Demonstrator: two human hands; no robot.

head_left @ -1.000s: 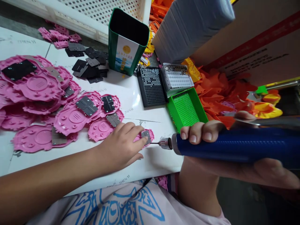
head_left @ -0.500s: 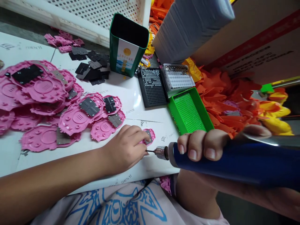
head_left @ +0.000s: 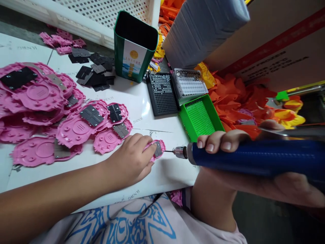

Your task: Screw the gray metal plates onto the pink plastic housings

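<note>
Screwdriver (head_left: pixel 254 157) level, bit pointing left

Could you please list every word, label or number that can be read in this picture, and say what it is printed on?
"ZHENYI": printed repeatedly in small grey letters on the white table sheet, for instance near its front edge.
Green tin: a white label with a sun picture and a column of characters, too small to read.
Cardboard box: dark lines of print below a red stripe, too blurred to read.
Blue electric screwdriver: no text visible.
Screw trays: none.
</note>
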